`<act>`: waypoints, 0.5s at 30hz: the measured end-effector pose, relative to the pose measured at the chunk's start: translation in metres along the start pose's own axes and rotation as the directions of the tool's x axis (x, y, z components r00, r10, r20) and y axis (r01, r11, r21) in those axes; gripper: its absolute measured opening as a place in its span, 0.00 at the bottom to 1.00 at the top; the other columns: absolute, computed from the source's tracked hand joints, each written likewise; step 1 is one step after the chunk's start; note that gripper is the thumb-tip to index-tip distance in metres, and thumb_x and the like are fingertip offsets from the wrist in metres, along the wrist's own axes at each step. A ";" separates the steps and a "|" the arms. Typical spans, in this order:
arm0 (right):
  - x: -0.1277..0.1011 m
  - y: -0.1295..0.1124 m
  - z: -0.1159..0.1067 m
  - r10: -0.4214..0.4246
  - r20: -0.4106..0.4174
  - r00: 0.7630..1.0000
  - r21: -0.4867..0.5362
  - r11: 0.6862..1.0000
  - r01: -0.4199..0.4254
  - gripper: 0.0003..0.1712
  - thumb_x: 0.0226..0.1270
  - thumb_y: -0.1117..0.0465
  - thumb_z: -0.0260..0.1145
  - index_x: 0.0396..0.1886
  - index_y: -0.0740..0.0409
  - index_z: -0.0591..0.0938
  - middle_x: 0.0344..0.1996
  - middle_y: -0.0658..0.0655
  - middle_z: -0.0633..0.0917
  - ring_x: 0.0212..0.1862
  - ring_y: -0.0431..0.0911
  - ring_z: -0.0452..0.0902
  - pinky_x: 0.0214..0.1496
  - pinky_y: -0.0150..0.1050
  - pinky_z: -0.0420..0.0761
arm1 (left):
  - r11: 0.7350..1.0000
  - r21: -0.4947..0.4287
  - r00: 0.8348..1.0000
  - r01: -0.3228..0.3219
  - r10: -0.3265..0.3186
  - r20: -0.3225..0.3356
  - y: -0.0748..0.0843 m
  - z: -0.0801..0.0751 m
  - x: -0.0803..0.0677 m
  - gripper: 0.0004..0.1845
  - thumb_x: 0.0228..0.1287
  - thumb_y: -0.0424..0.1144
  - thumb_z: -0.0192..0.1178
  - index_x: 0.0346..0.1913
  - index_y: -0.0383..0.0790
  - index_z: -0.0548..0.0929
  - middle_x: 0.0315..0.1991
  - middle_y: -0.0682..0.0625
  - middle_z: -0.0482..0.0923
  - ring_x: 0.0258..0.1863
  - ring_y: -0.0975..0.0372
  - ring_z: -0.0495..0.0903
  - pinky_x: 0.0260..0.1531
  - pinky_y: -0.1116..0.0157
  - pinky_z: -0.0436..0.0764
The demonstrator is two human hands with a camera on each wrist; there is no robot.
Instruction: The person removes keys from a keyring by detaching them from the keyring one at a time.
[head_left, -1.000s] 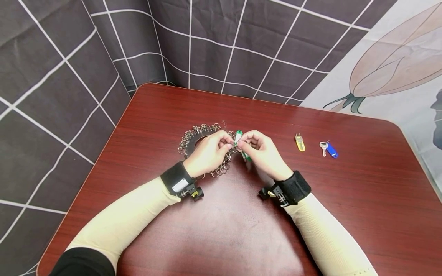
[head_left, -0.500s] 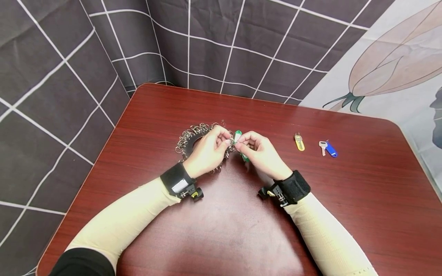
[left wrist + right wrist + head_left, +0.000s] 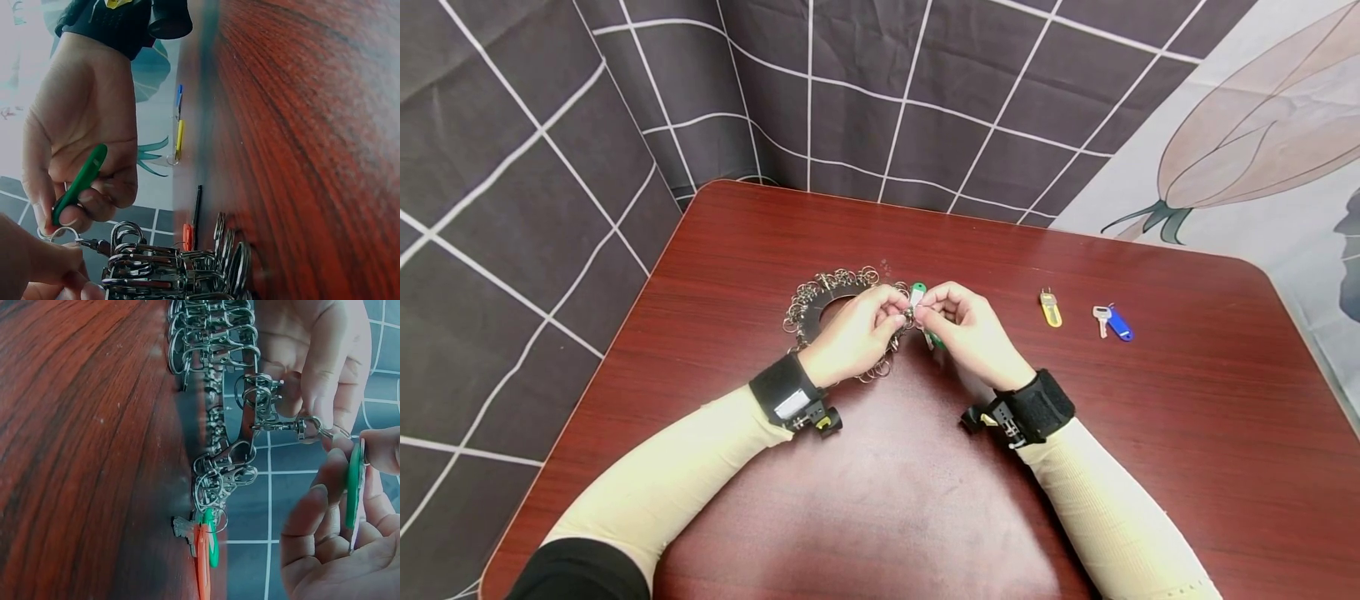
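Note:
A dark round band [image 3: 812, 315] lies on the table, its edge lined with metal snap hooks and rings. My left hand [image 3: 853, 329] is over its right side, pinching one snap hook [image 3: 300, 428] between thumb and finger. Facing it, my right hand [image 3: 973, 333] pinches a green key tag [image 3: 354, 484] at its ring end, with a flat silver piece along the tag. A small split ring [image 3: 62, 232] sits between the fingertips of both hands; whether it passes through the hook is hidden. A red-orange tag [image 3: 203, 559], a second green tag [image 3: 214, 544] and a key [image 3: 183, 527] hang from the band.
To the right on the reddish-brown table [image 3: 1150, 433] lie a yellow key tag [image 3: 1051, 310] with a key and a blue key tag [image 3: 1120, 324] beside a silver key [image 3: 1102, 321]. A dark gridded curtain [image 3: 865, 100] hangs behind the table's far edge.
My left hand and the band shifted slightly left, then came back right, so the fingertips of both hands meet closely again. My right hand stays nearly in place with the green tag.

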State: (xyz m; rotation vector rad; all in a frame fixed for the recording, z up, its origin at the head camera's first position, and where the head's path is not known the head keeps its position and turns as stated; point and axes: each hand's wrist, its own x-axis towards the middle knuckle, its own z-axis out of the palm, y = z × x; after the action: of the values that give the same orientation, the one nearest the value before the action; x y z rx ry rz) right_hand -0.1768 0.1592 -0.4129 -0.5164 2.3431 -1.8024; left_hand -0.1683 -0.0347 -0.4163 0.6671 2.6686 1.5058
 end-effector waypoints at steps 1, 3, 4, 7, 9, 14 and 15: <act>0.000 0.000 0.000 -0.010 -0.007 1.000 0.000 1.000 0.010 0.06 0.67 0.67 0.63 0.42 0.64 0.78 0.30 0.64 0.80 0.27 0.51 0.73 0.26 0.31 0.71 | 1.000 0.013 1.000 0.004 -0.004 0.002 0.000 0.000 0.000 0.07 0.67 0.32 0.58 0.46 0.38 0.79 0.34 0.51 0.75 0.32 0.63 0.75 0.35 0.67 0.75; 0.000 0.001 0.001 -0.025 -0.019 1.000 -0.001 1.000 0.025 0.06 0.67 0.66 0.63 0.41 0.64 0.78 0.29 0.60 0.81 0.29 0.54 0.73 0.28 0.30 0.71 | 1.000 0.026 1.000 0.014 -0.014 0.007 0.000 0.000 0.000 0.06 0.68 0.33 0.58 0.46 0.39 0.79 0.32 0.51 0.75 0.30 0.64 0.75 0.33 0.68 0.75; 0.000 0.001 0.001 -0.030 -0.022 0.999 0.000 1.000 0.030 0.06 0.67 0.66 0.64 0.41 0.64 0.78 0.29 0.58 0.81 0.30 0.55 0.73 0.29 0.30 0.71 | 0.999 0.030 1.000 0.019 -0.020 0.009 0.000 0.000 0.000 0.06 0.67 0.33 0.59 0.45 0.39 0.79 0.31 0.51 0.75 0.30 0.64 0.75 0.32 0.68 0.75; 0.000 0.000 0.001 -0.040 -0.028 0.999 0.005 0.999 0.040 0.06 0.67 0.66 0.64 0.41 0.64 0.78 0.29 0.55 0.82 0.31 0.55 0.73 0.30 0.31 0.72 | 0.999 0.029 1.000 0.024 -0.024 0.009 -0.001 0.000 0.000 0.06 0.67 0.33 0.59 0.45 0.40 0.79 0.29 0.52 0.75 0.28 0.64 0.74 0.30 0.67 0.75; 0.000 0.000 0.001 -0.043 -0.028 0.999 0.009 0.999 0.044 0.06 0.67 0.66 0.63 0.41 0.64 0.78 0.30 0.55 0.82 0.31 0.55 0.74 0.30 0.31 0.73 | 0.999 0.030 1.000 0.025 -0.025 0.006 -0.001 0.000 -0.001 0.06 0.67 0.33 0.59 0.45 0.40 0.79 0.28 0.53 0.75 0.28 0.64 0.74 0.29 0.67 0.75; 0.000 0.001 0.001 -0.041 -0.029 0.999 0.013 0.999 0.042 0.07 0.67 0.66 0.64 0.42 0.64 0.78 0.31 0.57 0.82 0.32 0.56 0.75 0.30 0.31 0.73 | 0.999 0.039 1.000 0.014 -0.014 -0.007 -0.001 0.000 -0.001 0.05 0.68 0.33 0.58 0.44 0.41 0.78 0.29 0.52 0.76 0.30 0.64 0.75 0.32 0.66 0.75; 0.000 0.001 0.001 -0.039 -0.028 0.999 0.013 0.999 0.040 0.07 0.67 0.66 0.64 0.42 0.64 0.78 0.31 0.57 0.82 0.31 0.56 0.74 0.30 0.31 0.73 | 0.999 0.039 1.000 0.010 -0.010 -0.009 -0.002 0.001 -0.001 0.05 0.68 0.32 0.58 0.44 0.40 0.78 0.30 0.52 0.76 0.30 0.64 0.76 0.33 0.66 0.75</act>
State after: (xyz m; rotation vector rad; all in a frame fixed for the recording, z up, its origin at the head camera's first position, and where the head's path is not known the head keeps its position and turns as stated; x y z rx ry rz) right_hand -0.1763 0.1585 -0.4140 -0.5432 2.3528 -1.8531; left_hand -0.1678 -0.0353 -0.4181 0.6493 2.7101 1.4616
